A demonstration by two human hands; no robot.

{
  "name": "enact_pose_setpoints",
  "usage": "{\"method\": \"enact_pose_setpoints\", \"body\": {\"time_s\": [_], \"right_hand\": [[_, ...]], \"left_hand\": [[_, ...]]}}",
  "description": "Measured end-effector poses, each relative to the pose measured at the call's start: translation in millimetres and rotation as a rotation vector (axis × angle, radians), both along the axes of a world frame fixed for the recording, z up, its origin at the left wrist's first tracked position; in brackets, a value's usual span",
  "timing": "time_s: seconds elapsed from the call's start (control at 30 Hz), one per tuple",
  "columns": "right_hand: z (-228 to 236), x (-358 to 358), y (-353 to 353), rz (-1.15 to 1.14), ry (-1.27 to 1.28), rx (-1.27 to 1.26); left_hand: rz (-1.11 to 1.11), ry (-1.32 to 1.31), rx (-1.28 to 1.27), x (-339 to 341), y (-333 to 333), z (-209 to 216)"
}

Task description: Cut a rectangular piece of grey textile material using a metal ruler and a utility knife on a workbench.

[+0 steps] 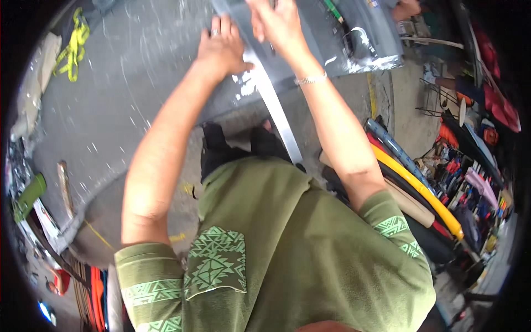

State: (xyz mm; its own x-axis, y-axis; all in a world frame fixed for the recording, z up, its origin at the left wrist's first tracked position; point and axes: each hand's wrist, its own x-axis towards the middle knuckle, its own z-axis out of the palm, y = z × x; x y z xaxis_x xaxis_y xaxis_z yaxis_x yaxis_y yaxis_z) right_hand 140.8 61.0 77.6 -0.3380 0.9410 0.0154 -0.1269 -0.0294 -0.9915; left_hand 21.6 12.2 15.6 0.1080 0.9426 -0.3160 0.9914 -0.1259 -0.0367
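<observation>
A long, shiny metal straightedge [275, 108] lies across a clear plastic sheet [149, 77], and its near end sticks out past the sheet's edge toward my body. My left hand [221, 51] presses down flat beside it, fingers stretched forward and thumb out to the strip. On the right side of the straightedge, farther ahead, my right hand [279, 25] is closed with curled fingers. What it grips is hidden by the hand. Right of it, a green pencil [334, 9] rests on the sheet near the top of the view.
A yellow strap [73, 47] lies at the far left of the work surface. A brown stick [65, 188] is nearer on the left. Several rolls of material, one a yellow roll [420, 191], lean at the right. Another person's hand [407, 9] shows at the top right.
</observation>
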Motion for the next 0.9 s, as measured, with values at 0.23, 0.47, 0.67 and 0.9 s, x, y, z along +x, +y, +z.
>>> {"method": "enact_pose_setpoints", "body": {"time_s": [0.23, 0.47, 0.67, 0.9], "right_hand": [[81.8, 81.3, -38.1, -0.094, -0.607, 0.442], [27.0, 181.7, -138.9, -0.270, 0.339, -0.255], [-66.9, 151.9, -210.6, -0.221, 0.371, -0.489], [-100.4, 149.9, -217.1, -0.171, -0.975, -0.005]], "left_hand": [[0.038, -0.072, -0.170, -4.4, -4.2, 3.6], [0.014, -0.114, -0.150, -6.7, -5.7, -8.5], [0.006, -0.167, -0.088, -10.5, -2.4, -10.2], [0.028, -0.254, -0.034, -12.2, -10.2, -2.3]]}}
